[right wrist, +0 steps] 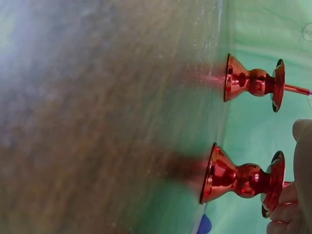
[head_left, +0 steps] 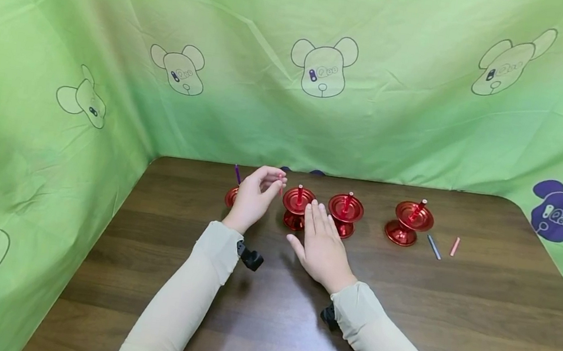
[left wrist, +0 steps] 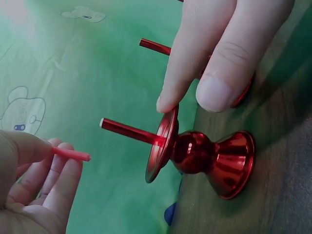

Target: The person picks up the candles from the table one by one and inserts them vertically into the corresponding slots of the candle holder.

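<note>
My left hand (head_left: 254, 198) pinches a short pinkish-red candle (left wrist: 71, 154) between thumb and fingers. It hovers just left of a shiny red candlestick (head_left: 294, 221), clear of that candlestick's upright tube (left wrist: 129, 130). My right hand (head_left: 324, 251) has its fingers extended, and in the left wrist view a fingertip touches the dish rim (left wrist: 168, 141) of this same candlestick. At the far left, a second candlestick (right wrist: 258, 82) carries a purple candle (head_left: 238, 174); my left hand partly hides it in the head view.
Right of my right hand stands another red candlestick (head_left: 346, 208), and one more (head_left: 409, 222) sits farther right. A blue candle (head_left: 434, 247) and a pink candle (head_left: 455, 246) lie beside it on the wooden table (head_left: 261, 327). A green printed cloth (head_left: 245, 123) hangs behind.
</note>
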A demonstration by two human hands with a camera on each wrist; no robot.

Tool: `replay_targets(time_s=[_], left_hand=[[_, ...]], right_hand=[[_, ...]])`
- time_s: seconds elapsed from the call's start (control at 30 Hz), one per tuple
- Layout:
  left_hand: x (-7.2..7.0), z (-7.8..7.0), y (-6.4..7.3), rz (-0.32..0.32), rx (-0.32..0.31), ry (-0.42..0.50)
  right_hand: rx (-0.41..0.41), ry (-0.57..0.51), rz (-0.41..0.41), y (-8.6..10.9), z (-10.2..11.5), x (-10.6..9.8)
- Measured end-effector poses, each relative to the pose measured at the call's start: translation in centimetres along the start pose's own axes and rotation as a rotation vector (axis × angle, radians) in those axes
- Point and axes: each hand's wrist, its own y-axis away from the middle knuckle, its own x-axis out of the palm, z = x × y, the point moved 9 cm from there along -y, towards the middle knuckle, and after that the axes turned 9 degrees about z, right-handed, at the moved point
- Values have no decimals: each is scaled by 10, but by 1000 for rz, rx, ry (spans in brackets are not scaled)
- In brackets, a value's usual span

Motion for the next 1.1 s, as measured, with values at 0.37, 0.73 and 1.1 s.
replay_targets(time_s=[0.37,0.73,1.1], left_hand=[[9,-3,-15,5,25,17],[13,-1,-22,-9,28,50],[20,-5,-27,34,31,74]], right_hand=[[-7,-22,-21,1,1,-1],[-21,-12,-54,2,4,-6],[-23,-1,-57,2,4,-5]])
